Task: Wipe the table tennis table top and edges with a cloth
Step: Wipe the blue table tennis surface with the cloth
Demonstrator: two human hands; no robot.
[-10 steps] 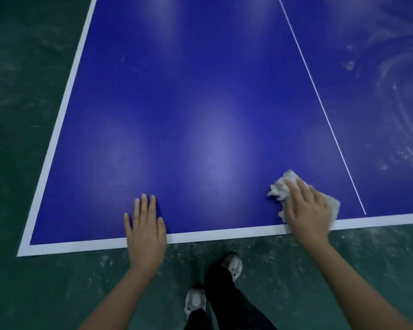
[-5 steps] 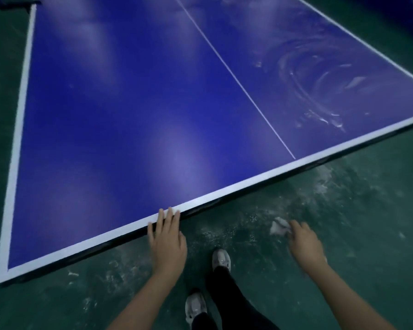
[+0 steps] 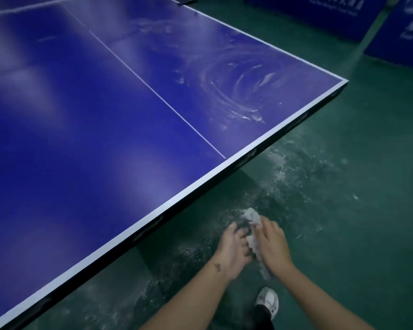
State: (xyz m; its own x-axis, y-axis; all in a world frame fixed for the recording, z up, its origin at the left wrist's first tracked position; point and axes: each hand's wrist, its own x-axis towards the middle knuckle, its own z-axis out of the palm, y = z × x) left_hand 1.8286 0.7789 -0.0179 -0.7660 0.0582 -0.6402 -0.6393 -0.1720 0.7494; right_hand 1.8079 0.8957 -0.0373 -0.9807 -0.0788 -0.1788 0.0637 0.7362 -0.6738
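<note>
The big blue table tennis surface (image 3: 81,139) fills the left and the middle of the view, w/ a thin white centre line (image 3: 157,96) that runs from the far side to the near edge. A white stripe (image 3: 200,184) goes along this near edge, and under it the side of the surface is dark. On the right half, near the corner, there are pale round smear marks (image 3: 236,91).

Below the near edge, over the dark green floor (image 3: 343,210), both hands are together and apart from the surface. The left hand (image 3: 231,251) has its fingers curled in and grips the lower part of the white crumpled cloth (image 3: 252,216). The cloth is between the two hands, not on the surface; its upper end sticks out above the fingers. The right hand (image 3: 272,246) is closed round the cloth from the other side, approx. at the same height. A white shoe (image 3: 267,301) stands on the floor under the right forearm. The floor has whitish scuffs here. At top right, blue barrier boards (image 3: 320,10) w/ white print stand well apart from the surface.
</note>
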